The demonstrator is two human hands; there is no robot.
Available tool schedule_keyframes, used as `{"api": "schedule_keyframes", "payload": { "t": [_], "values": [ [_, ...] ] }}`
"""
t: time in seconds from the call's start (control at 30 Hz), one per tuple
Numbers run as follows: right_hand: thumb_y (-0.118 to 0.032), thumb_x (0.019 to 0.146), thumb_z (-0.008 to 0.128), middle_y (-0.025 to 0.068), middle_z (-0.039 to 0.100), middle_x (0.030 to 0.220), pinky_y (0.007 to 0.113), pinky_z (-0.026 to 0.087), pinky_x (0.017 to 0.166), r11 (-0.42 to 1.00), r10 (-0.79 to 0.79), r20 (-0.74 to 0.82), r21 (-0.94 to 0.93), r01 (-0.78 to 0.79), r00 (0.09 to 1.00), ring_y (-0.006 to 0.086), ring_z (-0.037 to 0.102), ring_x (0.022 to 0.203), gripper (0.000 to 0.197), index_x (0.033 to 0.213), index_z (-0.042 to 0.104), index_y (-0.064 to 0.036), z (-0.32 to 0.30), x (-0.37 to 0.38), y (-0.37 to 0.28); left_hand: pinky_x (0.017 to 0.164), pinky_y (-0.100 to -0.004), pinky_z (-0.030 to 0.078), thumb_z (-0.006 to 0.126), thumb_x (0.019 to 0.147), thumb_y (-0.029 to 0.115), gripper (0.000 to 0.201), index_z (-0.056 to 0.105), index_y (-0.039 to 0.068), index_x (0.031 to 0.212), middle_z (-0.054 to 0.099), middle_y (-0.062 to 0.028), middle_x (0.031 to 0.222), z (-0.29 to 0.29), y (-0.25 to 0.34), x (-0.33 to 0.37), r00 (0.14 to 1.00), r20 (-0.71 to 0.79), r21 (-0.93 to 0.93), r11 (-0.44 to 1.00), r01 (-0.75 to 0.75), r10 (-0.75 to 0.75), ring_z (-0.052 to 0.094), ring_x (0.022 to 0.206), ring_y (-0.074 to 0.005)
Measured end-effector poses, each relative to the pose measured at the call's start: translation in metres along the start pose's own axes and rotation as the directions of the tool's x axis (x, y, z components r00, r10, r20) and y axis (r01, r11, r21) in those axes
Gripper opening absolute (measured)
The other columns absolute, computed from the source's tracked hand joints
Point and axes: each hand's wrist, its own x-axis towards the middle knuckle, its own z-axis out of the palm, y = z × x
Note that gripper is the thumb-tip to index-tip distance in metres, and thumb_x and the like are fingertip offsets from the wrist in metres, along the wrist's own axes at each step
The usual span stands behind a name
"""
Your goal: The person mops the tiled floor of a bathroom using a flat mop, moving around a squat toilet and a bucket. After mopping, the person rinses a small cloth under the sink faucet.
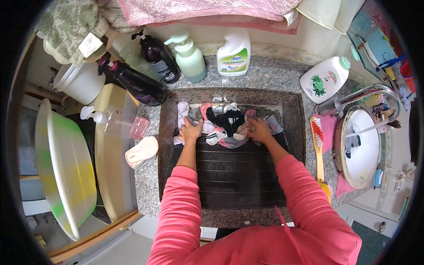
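Observation:
A pile of small socks, among them a black sock, lies across the far part of the dark stone sink. Its front part is a ridged washboard. At the pile's left end my left hand is closed on a pale sock, the fingertips partly hidden. My right hand grips a grey-pink sock at the right side, with a grey sock just beyond it. White and pink socks lie between the hands, touching one another.
Pump bottles, including a pale green one, and a white detergent bottle line the back. On the right are a white bottle, a scrub brush, a faucet and a white basin. An insole-shaped pad lies left.

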Motion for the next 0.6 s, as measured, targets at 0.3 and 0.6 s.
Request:
{"api": "schedule_keyframes", "payload": {
  "t": [0.3, 0.6],
  "values": [
    [-0.018, 0.075, 0.059, 0.0135, 0.050, 0.123, 0.034, 0.040, 0.090, 0.594, 0.094, 0.022, 0.801, -0.074, 0.995, 0.0263, 0.050, 0.111, 0.063, 0.134, 0.039, -0.0123, 0.060, 0.025, -0.081, 0.092, -0.0410, 0.038, 0.050, 0.076, 0.061, 0.073, 0.045, 0.012, 0.129, 0.051, -0.0184, 0.123, 0.045, 0.047, -0.045, 0.959, 0.140, -0.278, 0.939, -0.202, 0.248, 0.050, 0.112, -0.0336],
    [-0.004, 0.078, 0.050, 0.0058, 0.052, 0.114, 0.030, 0.043, 0.085, 0.124, 0.110, 0.192, 0.971, -0.205, 0.975, 0.0164, 0.051, 0.099, 0.054, 0.130, 0.042, -0.0126, -0.041, -0.030, -0.151, 0.083, -0.0360, 0.045, 0.064, 0.080, 0.032, 0.086, 0.012, 0.001, 0.141, 0.052, -0.0162, 0.119, -0.026, 0.055, -0.129, 0.866, 0.370, -0.928, 0.084, 0.364, 0.336, 0.054, 0.105, -0.0233]
  ]
}}
